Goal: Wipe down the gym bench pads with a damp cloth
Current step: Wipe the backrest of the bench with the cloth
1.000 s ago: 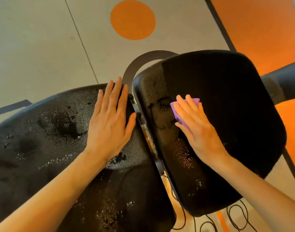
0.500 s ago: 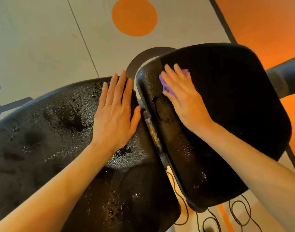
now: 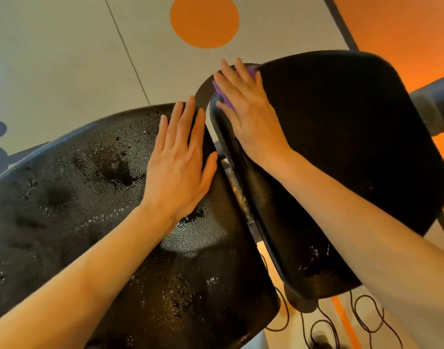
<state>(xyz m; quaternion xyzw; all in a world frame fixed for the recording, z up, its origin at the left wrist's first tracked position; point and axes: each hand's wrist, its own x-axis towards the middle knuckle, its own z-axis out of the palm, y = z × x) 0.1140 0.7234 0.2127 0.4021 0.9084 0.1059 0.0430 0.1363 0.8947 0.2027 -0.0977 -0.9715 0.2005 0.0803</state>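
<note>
Two hands: left hand (image 3: 178, 165) lies spread flat on the wet black textured bench pad (image 3: 72, 197); right hand (image 3: 248, 107), fingers straight, presses the purple damp cloth (image 3: 222, 94).
Change: cloth has slid up the smaller black seat pad (image 3: 342, 152) to its far corner (stroke nearly spent).
Around: black cables (image 3: 342, 321) on the floor, grey frame tube (image 3: 437, 96); nothing blocks the wiping.

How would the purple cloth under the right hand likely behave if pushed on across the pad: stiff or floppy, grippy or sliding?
The purple cloth is probably floppy: it bends over the right pad's edge beneath the right hand. It likely slides easily, since droplets glisten on the pads. It seems light, nearly hidden under flat fingers.
</note>
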